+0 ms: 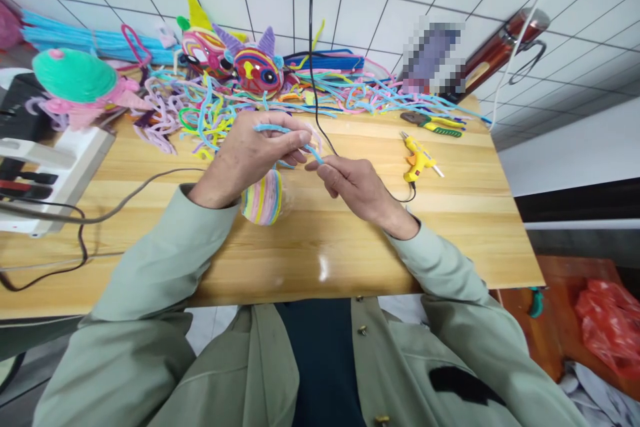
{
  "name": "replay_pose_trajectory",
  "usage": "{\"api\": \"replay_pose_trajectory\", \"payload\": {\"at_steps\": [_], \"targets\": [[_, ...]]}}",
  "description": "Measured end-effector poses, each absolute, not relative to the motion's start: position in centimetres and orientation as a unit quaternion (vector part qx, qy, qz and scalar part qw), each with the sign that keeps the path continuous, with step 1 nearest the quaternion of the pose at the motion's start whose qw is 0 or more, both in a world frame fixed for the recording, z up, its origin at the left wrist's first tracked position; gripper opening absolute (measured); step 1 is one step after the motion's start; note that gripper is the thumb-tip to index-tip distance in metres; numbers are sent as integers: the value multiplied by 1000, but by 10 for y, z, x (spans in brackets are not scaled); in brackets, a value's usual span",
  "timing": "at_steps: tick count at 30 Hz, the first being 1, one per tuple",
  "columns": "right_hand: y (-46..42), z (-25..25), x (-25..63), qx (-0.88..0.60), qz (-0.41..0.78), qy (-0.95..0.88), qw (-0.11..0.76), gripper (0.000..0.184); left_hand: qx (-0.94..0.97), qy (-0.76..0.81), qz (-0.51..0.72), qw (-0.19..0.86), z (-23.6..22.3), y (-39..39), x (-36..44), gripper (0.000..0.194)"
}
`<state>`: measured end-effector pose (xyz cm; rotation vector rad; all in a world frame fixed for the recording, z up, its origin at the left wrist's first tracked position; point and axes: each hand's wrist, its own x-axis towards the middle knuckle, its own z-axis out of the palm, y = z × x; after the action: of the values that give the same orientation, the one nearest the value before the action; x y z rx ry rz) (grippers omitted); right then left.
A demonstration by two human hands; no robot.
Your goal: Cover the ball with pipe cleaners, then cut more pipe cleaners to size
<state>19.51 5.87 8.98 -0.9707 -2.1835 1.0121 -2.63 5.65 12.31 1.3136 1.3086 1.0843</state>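
A light blue pipe cleaner (pixel 273 128) is stretched between my two hands above the wooden table. My left hand (pixel 255 150) pinches it between thumb and fingers, with one end lying across the hand. Farther right, my right hand (pixel 357 187) grips the other end with thumb and forefinger. Below my left hand sits a rounded piece (pixel 263 199) covered in pastel stripes of yellow, pink and blue; its upper part is hidden by the hand.
Loose pipe cleaners (pixel 210 107) are heaped along the back, beside colourful mask-like figures (pixel 257 70). A yellow glue gun (pixel 416 157) and pliers (pixel 434 124) lie at right, near a red thermos (pixel 505 50). At left are a turquoise-and-pink figure (pixel 75 77) and a white power strip (pixel 65 163).
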Motion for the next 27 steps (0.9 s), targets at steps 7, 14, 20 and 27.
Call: {"api": "replay_pose_trajectory", "payload": {"at_steps": [7, 14, 20, 27], "targets": [[59, 82, 192, -405, 315, -788, 340, 57, 541, 475, 464, 516, 116, 60, -32, 33], [63, 83, 193, -413, 345, -761, 363, 59, 528, 450, 479, 538, 112, 69, -30, 41], [68, 79, 192, -409, 352, -752, 379, 56, 560, 456, 442, 532, 118, 71, -26, 32], [71, 75, 194, -443, 333, -732, 397, 59, 557, 450, 453, 531, 116, 72, -29, 32]]}}
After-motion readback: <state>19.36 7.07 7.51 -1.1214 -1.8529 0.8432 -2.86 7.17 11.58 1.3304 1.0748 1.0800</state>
